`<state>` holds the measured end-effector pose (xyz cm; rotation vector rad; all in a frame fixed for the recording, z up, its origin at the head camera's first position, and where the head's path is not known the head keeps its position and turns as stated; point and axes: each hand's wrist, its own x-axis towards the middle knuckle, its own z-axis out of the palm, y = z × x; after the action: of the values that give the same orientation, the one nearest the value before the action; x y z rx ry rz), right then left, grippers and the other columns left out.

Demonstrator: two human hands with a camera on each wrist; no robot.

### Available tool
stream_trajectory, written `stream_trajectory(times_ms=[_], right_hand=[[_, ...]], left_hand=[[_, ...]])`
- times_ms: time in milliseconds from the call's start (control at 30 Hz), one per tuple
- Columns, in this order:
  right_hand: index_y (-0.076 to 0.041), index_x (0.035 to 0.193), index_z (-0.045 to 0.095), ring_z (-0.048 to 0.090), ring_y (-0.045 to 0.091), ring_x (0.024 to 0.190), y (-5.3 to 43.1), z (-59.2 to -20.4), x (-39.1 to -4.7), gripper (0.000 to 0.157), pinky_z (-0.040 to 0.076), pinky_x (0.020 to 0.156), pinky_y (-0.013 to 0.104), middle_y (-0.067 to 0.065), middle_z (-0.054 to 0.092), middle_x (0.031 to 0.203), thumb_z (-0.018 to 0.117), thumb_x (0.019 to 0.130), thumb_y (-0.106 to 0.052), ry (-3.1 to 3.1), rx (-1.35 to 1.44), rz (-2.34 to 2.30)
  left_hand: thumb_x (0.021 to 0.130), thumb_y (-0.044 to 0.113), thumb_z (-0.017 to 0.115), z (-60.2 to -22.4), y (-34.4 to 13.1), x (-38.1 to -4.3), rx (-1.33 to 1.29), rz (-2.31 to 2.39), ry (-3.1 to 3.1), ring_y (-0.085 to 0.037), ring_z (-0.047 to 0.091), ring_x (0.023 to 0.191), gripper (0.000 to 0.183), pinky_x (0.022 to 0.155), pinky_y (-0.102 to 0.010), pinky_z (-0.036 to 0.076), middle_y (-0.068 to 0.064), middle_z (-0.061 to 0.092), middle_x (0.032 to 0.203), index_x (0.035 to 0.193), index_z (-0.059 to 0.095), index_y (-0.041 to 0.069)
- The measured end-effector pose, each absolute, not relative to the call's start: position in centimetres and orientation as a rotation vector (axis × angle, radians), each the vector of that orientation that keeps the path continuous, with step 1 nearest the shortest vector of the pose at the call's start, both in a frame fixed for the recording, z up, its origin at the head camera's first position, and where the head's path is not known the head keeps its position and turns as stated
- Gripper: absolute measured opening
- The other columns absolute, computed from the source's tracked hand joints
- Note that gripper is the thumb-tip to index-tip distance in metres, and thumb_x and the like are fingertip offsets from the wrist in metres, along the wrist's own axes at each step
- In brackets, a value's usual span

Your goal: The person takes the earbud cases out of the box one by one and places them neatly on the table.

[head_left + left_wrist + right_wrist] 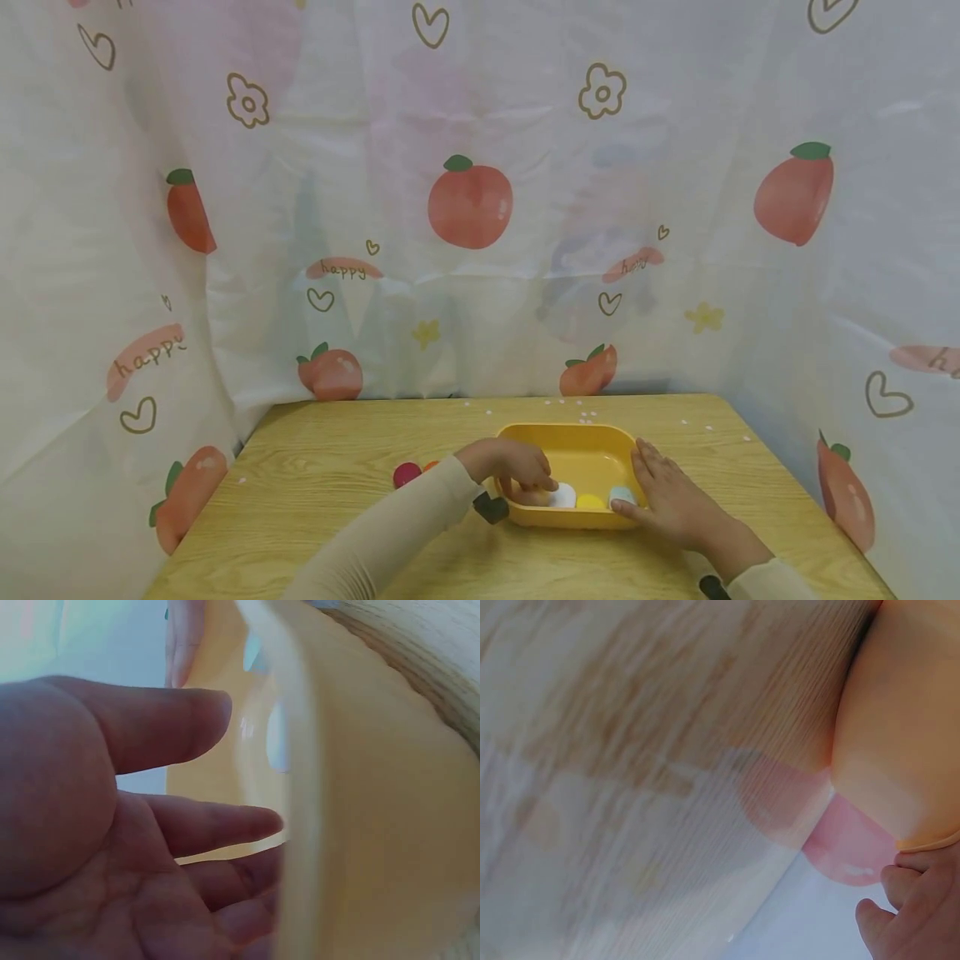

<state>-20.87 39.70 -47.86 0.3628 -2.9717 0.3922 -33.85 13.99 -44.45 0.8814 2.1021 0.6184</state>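
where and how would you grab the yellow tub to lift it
Probably grip the yellow tub by the rim at its two short ends, one hand from each side: it stands upright, open at the top and longer left to right, so that should keep it level. The right hand rests at the right end.

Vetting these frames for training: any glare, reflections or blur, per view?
Left wrist: near rim of the yellow plastic tub soft, upper-left background washed out; right wrist: the pale wood-grain table mirrors a pink fruit print from the white fabric curtain; head: lighting fairly even, the white rounded piece nearly featureless.
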Motion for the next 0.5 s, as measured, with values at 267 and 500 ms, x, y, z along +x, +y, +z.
stream_trajectory(times_ms=[267, 500], right_hand=[[0.015, 0.144, 0.028, 0.015, 0.046, 0.141, 39.8, -48.0, -21.0, 0.091, 0.017, 0.109, 0.064, 0.031, 0.015, 0.154, 0.050, 0.095, -0.058, -2.971, 0.367, 0.402], [0.016, 0.144, 0.029, 0.015, 0.047, 0.141, 39.9, -48.1, -20.9, 0.089, 0.018, 0.109, 0.065, 0.031, 0.015, 0.154, 0.052, 0.096, -0.056, -2.964, 0.372, 0.422]], left_hand=[[0.085, 0.011, 0.075, -45.3, 14.4, -33.4, 0.859, 0.689, 2.207, -0.015, 0.054, 0.080, 0.047, 0.059, -0.031, 0.054, -0.006, 0.058, 0.104, 0.126, 0.058, -0.002], [0.079, -0.001, 0.077, -46.1, 15.1, -33.4, 0.931, 0.570, 2.266, -0.013, 0.054, 0.069, 0.053, 0.051, -0.021, 0.047, -0.002, 0.060, 0.099, 0.128, 0.059, 0.002]])
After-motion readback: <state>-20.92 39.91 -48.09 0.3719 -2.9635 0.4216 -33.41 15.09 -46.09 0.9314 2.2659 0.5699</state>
